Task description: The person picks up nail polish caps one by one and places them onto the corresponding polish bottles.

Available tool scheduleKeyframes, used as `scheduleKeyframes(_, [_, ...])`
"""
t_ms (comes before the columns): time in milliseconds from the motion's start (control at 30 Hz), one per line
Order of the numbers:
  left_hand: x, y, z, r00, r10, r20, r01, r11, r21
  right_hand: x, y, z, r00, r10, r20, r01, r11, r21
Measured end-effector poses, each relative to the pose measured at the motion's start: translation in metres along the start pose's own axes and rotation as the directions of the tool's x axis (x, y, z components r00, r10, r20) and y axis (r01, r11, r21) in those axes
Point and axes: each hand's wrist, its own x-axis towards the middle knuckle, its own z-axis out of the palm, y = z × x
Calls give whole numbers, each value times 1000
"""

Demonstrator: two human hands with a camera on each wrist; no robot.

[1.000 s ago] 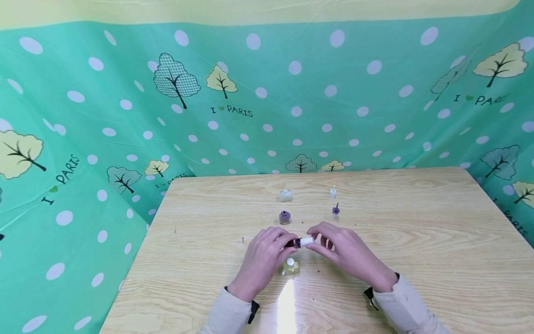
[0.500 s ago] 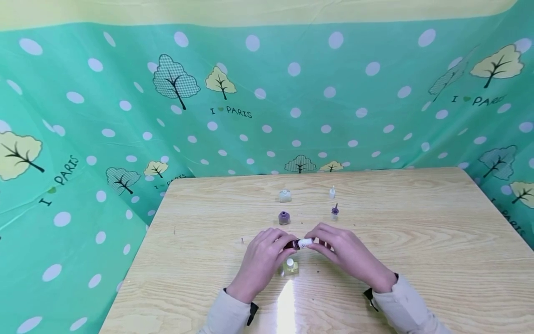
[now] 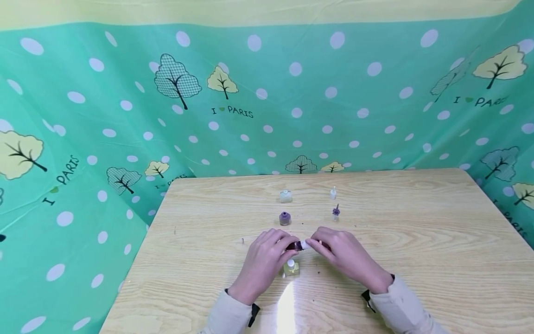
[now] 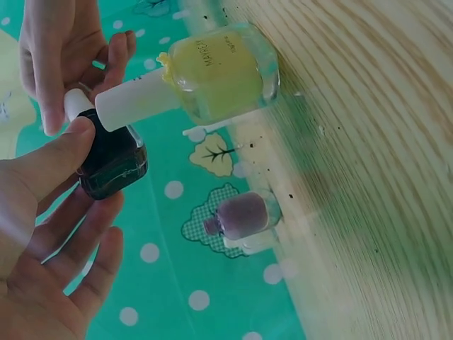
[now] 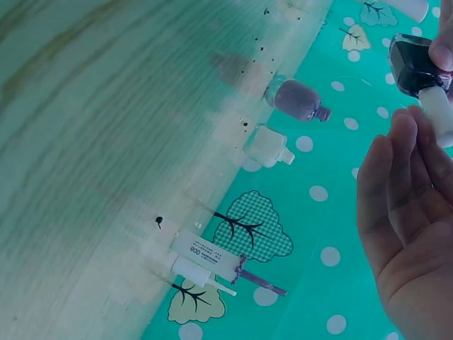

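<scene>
Dark red glints between the hands: it's the dark bottle [image 4: 113,159], held on its side just beyond the yellow bottle [image 4: 219,74]. And there's the change! The right hand [image 3: 345,253] has slid inward along the white cap [image 5: 438,117], thumb now hiding most of it in a pinch, while the left hand [image 3: 263,260] keeps the glass clasped between thumb and fingers. That looks like a renewed grip for turning; the cap is still on, so the bottle seems not yet opened. Farther beyond the yellow bottle, on the table [image 3: 417,222], stands the purple bottle [image 5: 296,100], uncapped, then the clear bottle [image 5: 265,146], uncapped too. Beyond it and to the right, the purple brush [image 3: 336,211] and white brush [image 3: 333,193] point upward. The obstacle? The yellow bottle itself, close beside the left hand, where a dipping wrist might knock it.
</scene>
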Motion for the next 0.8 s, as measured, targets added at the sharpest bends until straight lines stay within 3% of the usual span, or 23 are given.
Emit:
scheduleKeyframes(133, [-1, -2, -1, 1000, -21, 9, 21, 1000, 3, -1, 0, -3, 999, -38, -4, 38, 999, 34])
scheduleKeyframes(367, [-2, -5, 0, 1000, -26, 6, 26, 1000, -13, 0, 1, -3, 989, -147, -14, 147, 989, 2])
scheduleKeyframes(800, [-2, -4, -1, 1000, -15, -9, 15, 1000, -14, 2, -1, -1, 997, -73, 6, 73, 997, -35])
